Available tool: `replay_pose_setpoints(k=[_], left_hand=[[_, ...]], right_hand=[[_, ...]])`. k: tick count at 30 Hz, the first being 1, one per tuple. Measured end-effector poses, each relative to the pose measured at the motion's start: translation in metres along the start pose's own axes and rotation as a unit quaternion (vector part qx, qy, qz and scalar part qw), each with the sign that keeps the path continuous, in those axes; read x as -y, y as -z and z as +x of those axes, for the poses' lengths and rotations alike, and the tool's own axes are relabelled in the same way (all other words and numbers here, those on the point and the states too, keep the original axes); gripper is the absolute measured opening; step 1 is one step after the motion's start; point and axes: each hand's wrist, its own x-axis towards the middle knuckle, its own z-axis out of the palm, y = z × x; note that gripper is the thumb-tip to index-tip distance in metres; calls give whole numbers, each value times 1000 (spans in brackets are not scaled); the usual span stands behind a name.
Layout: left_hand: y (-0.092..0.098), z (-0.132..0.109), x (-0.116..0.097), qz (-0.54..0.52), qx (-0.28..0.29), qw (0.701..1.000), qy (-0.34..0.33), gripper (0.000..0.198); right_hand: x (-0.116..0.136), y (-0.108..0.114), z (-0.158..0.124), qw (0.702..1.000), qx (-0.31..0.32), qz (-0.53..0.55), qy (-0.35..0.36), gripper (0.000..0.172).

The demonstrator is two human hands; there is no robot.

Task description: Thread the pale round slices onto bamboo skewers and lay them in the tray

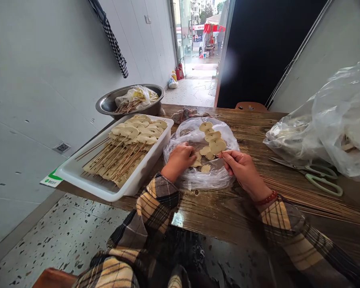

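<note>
A skewer threaded with pale, thin round slices (213, 137) is held up over the plastic bag, its lower end pinched by my right hand (240, 166). My left hand (181, 158) reaches into the opened clear plastic bag (180, 138), fingers bent over loose pale slices (206, 168). What the left fingertips grip, if anything, is hidden behind the hand. To the left stands a white plastic tray (110, 195) stacked with finished-looking skewers of the same slices (130, 132), their sticks pointing toward me.
Behind the tray, a metal basin (103, 105) holds bagged sticks. Scissors (322, 180) with green handles and thin bare sticks (312, 204) lie at right on the wooden table (252, 128). A large clear bag (327, 124) stands behind them. A crumpled cloth (184, 115) sits at the table's back.
</note>
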Motion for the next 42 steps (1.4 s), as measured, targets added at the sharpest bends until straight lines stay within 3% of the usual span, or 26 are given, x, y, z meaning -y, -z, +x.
replay_pose_setpoints(k=[4, 8, 11, 14, 19, 22, 27, 31, 36, 42], left_hand=[[-1, 4, 2, -23, -23, 999, -1, 8], [0, 11, 5, -194, -35, 980, 27, 7], [2, 13, 5, -385, -9, 919, 85, 12], [3, 13, 4, -494, 8, 860, 126, 21], [2, 12, 4, -543, 7, 830, 131, 30], [2, 12, 5, -569, -40, 810, 138, 33], [6, 10, 5, -542, -121, 822, 124, 25], [7, 9, 3, -539, -138, 822, 126, 22], [7, 10, 2, -607, -119, 773, 142, 33], [8, 10, 1, -623, -154, 755, 139, 41]], right_hand=[[0, 0, 1, 1000, 0, 4, 0, 41], [0, 0, 1, 1000, 3, 16, 1, 39], [1, 0, 1, 1000, 4, 21, -1, 39], [2, -1, 1, 1000, 3, 19, -6, 40], [1, -1, 1, 1000, 11, 24, 0, 40], [0, -1, 0, 1000, 24, 15, 4, 38], [3, -1, -3, 998, 61, -4, -2, 40], [3, 4, -7, 995, 97, -35, -9, 40], [-3, 18, -14, 991, 103, -78, -21, 37], [-5, 21, -19, 979, 134, -149, -29, 37]])
